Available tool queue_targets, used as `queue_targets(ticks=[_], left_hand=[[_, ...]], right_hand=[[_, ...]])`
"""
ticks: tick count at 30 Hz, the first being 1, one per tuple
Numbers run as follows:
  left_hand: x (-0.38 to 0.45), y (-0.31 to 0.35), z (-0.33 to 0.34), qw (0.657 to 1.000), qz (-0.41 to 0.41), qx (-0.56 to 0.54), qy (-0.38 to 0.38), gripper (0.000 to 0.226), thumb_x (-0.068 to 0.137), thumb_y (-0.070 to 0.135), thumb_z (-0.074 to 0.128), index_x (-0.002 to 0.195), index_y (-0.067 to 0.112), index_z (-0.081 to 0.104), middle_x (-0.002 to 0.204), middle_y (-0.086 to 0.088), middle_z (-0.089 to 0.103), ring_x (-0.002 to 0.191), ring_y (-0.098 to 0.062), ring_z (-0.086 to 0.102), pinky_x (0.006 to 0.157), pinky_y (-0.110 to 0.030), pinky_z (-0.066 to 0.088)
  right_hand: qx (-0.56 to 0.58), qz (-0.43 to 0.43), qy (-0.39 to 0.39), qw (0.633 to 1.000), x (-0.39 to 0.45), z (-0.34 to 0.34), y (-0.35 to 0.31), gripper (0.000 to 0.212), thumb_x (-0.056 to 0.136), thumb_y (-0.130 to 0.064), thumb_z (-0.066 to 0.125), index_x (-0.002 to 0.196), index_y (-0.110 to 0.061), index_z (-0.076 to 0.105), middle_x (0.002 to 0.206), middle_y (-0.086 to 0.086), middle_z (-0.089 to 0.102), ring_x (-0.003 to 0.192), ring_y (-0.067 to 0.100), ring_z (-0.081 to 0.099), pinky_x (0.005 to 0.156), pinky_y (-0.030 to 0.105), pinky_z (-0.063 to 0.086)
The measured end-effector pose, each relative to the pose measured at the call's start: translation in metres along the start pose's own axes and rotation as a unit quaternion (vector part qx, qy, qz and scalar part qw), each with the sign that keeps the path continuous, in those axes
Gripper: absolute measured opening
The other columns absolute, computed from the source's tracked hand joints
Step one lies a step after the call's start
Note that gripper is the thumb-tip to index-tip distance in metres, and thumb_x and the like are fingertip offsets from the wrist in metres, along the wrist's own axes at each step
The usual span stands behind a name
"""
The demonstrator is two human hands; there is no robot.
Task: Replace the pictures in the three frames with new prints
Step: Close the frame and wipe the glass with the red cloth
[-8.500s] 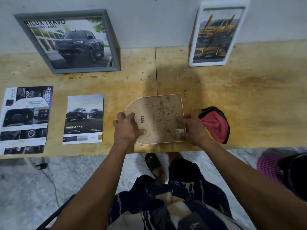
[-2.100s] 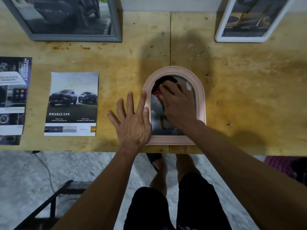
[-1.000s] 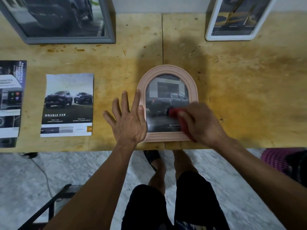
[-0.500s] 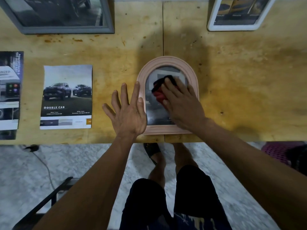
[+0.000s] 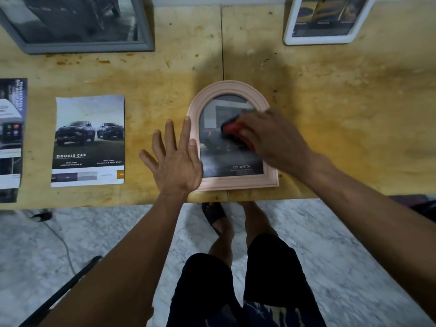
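Right now the arched pink frame [image 5: 232, 182] lies flat, face up, at the near edge of the counter [image 5: 342, 109], between the two hands. Its glass shows a dark pickup print with "TOYOTA" lettering near the bottom. The left hand [image 5: 175, 159] lies flat with fingers spread wide, its palm on the counter and its thumb side pressing against the frame's left rail. The right hand [image 5: 271, 135] is curled over a red cloth [image 5: 232, 129], holding it against the glass in the upper middle of the picture; the hand is blurred, so the exact finger hold is hard to make out.

Well to the left of the left hand a loose print marked "DOUBLE CAB" [image 5: 88, 140] lies flat, and further left a second brochure sheet [image 5: 11, 138] runs off the edge of view. Beyond the left hand, by the wall, stands a grey frame [image 5: 82, 47] with a dark truck picture. Beyond the right hand stands a white frame [image 5: 325, 40] with a yellow-toned picture.
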State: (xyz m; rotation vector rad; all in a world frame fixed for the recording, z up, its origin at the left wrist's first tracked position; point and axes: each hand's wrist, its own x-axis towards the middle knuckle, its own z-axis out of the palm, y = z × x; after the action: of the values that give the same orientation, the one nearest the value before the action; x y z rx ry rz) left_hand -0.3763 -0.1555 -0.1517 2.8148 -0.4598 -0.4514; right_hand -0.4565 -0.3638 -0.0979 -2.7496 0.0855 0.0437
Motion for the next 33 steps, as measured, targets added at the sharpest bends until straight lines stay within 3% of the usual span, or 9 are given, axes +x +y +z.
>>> queue_targets(ticks=[2,4,6,15,18,21,25,30,33], left_hand=[[0.0,0.0,0.001,1.0,-0.002,0.0,0.003,0.049,0.105,0.05,0.01,0.153,0.055,0.001,0.167,0.01,0.003,0.153,-0.026,-0.001,0.114,-0.067,-0.001],[-0.001,0.0,0.001,1.0,-0.004,0.001,0.006,0.048,0.106,0.049,0.01,0.153,0.054,0.002,0.167,0.01,0.003,0.153,-0.026,-0.001,0.114,-0.067,-0.001],[0.0,0.0,0.001,1.0,-0.002,0.003,0.011,0.048,0.106,0.049,0.01,0.153,0.054,0.003,0.167,0.01,0.005,0.153,-0.027,0.0,0.114,-0.067,0.001],[-0.001,0.001,0.001,1.0,-0.009,-0.002,0.005,0.048,0.106,0.049,0.01,0.153,0.055,0.0,0.167,0.011,0.004,0.153,-0.025,-0.002,0.114,-0.067,-0.001],[-0.002,0.001,0.002,1.0,-0.01,-0.006,0.004,0.048,0.106,0.049,0.01,0.152,0.056,0.0,0.167,0.011,0.003,0.153,-0.025,-0.003,0.115,-0.066,-0.003],[-0.002,0.001,0.001,1.0,-0.013,-0.011,0.001,0.048,0.106,0.049,0.01,0.152,0.056,0.0,0.167,0.012,0.002,0.153,-0.024,-0.004,0.116,-0.066,-0.006],[-0.002,0.001,0.0,1.0,-0.011,-0.013,-0.001,0.048,0.106,0.049,0.01,0.152,0.056,-0.001,0.167,0.012,0.002,0.153,-0.024,-0.005,0.116,-0.065,-0.007],[-0.002,0.001,-0.001,1.0,0.0,-0.006,-0.001,0.049,0.106,0.049,0.012,0.153,0.055,-0.001,0.167,0.01,0.002,0.153,-0.025,-0.004,0.116,-0.066,-0.005],[-0.001,-0.001,-0.001,1.0,0.001,-0.008,-0.004,0.048,0.106,0.049,0.012,0.152,0.056,0.0,0.167,0.01,0.002,0.153,-0.025,-0.004,0.115,-0.067,-0.005]], right_hand=[[-0.069,0.021,0.007,0.997,0.027,0.004,0.013,0.035,0.103,-0.029,0.04,0.13,-0.014,0.055,0.138,0.008,0.055,0.12,0.035,0.049,0.1,0.04,0.035],[-0.141,0.056,-0.047,0.987,0.037,0.016,0.021,0.045,0.101,-0.036,0.036,0.143,-0.021,0.042,0.156,0.001,0.035,0.144,0.036,0.022,0.107,0.051,0.032],[-0.179,0.079,-0.065,0.979,0.029,0.026,0.023,0.053,0.1,-0.041,0.032,0.15,-0.023,0.032,0.161,-0.003,0.025,0.148,0.034,0.011,0.109,0.055,0.028],[-0.22,0.105,-0.047,0.969,-0.035,0.036,-0.007,0.056,0.09,-0.029,0.055,0.144,-0.016,0.044,0.153,0.002,0.041,0.121,0.037,0.045,0.088,0.045,0.038],[-0.213,0.114,-0.087,0.967,-0.053,0.042,-0.021,0.05,0.089,-0.026,0.044,0.138,-0.014,0.046,0.149,0.004,0.043,0.115,0.035,0.046,0.08,0.041,0.037],[-0.182,0.099,-0.138,0.969,-0.064,0.054,-0.033,0.042,0.092,-0.023,0.024,0.129,-0.018,0.044,0.142,0.003,0.042,0.124,0.031,0.043,0.087,0.04,0.033],[-0.096,0.143,-0.101,0.98,-0.061,0.057,-0.058,0.035,0.089,-0.025,0.04,0.12,-0.023,0.056,0.123,-0.003,0.051,0.109,0.026,0.046,0.084,0.036,0.038],[0.004,0.115,-0.069,0.991,-0.04,0.061,-0.1,0.03,0.078,-0.015,0.063,0.108,-0.015,0.062,0.115,0.003,0.057,0.102,0.026,0.046,0.086,0.037,0.042],[0.114,0.144,-0.081,0.98,-0.028,0.045,-0.095,0.019,0.094,-0.019,0.054,0.11,-0.015,0.063,0.112,0.001,0.057,0.1,0.017,0.043,0.093,0.032,0.039]])
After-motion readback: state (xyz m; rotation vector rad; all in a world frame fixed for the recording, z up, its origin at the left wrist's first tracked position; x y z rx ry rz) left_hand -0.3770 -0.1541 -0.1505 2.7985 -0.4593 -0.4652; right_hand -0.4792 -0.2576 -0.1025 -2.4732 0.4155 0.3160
